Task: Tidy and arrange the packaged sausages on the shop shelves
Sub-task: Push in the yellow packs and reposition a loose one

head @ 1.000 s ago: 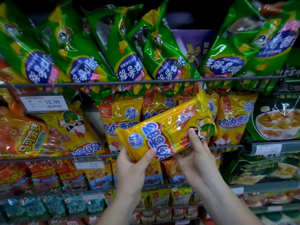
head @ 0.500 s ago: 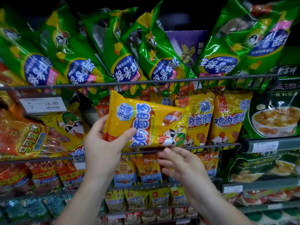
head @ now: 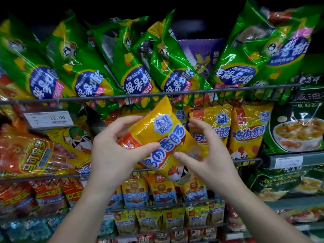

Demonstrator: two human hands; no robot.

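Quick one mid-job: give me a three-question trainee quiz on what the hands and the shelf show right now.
1. True or false: both hands are on the yellow sausage pack.
2. Which price does the shelf tag show? A) 12.00 B) 8.50 C) 20.00
3. Fill in: the packs on the rack above the held pack are mainly ____ in colour.

Key
1. True: left hand grips its left side, right hand its right side.
2. A
3. Green; see green packs.

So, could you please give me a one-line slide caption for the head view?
Both hands, left and right, tilt a yellow sausage pack before its shelf row.
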